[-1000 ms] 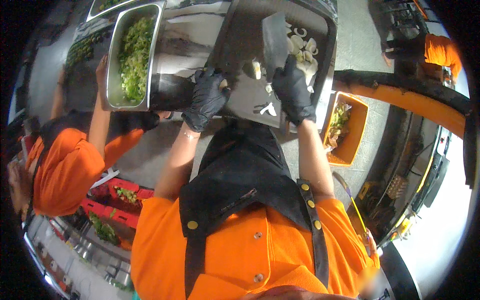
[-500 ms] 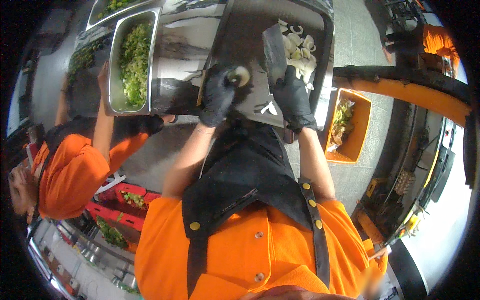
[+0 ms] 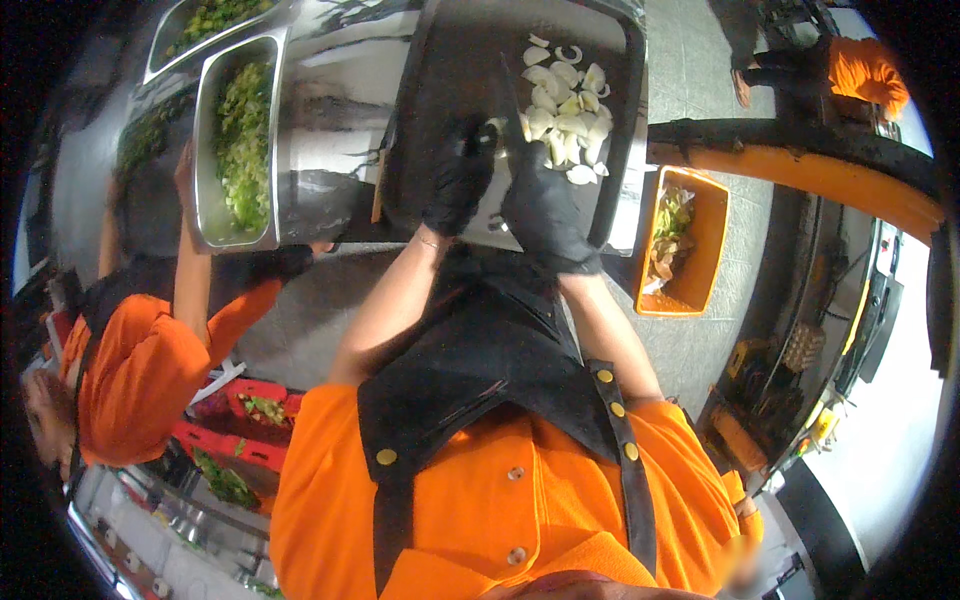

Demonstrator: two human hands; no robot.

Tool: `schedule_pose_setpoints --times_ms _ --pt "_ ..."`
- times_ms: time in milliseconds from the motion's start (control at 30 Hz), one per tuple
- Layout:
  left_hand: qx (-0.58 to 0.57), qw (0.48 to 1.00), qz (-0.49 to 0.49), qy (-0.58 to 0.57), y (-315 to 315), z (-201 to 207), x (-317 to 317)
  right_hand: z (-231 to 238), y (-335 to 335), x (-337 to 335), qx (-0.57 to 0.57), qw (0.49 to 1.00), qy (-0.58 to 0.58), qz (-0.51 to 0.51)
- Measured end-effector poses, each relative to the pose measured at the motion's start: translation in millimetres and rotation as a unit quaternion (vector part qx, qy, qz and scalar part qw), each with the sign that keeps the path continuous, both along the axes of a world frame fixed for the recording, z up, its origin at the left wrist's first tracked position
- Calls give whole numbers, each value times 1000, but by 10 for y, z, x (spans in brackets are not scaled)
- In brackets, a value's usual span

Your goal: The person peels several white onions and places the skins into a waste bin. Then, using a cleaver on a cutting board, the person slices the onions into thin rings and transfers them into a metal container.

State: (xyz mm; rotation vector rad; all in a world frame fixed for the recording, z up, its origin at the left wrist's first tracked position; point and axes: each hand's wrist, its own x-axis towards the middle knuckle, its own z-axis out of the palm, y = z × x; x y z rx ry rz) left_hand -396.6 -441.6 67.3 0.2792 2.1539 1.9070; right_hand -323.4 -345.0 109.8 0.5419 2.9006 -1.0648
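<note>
Cleaver (image 3: 512,95) upright, blade pointing away; right hand (image 3: 545,205) gripping, onion pieces (image 3: 565,110) beside.

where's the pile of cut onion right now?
Head view: the onion pieces lie on the dark cutting board, upper centre, just beyond the gloved right hand and left of the orange bin.

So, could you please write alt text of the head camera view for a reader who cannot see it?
Two black-gloved hands, left hand and right hand, work close together on a dark cutting board beside a pile of pale onion pieces. A steel tray of chopped greens sits to the left, an orange bin of scraps to the right.
</note>
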Motion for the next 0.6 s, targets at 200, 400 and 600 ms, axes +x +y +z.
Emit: schedule_pose_setpoints --times_ms 200,400,600 --pt "-70 982 -56 165 -5 38 53 -65 291 -307 -79 996 -12 -46" --pt "-185 950 -30 251 -93 -118 -35 43 450 -399 -22 998 -65 -12" --pt "-149 978 -31 143 -179 -10 -2 302 348 -231 -31 993 -111 24"
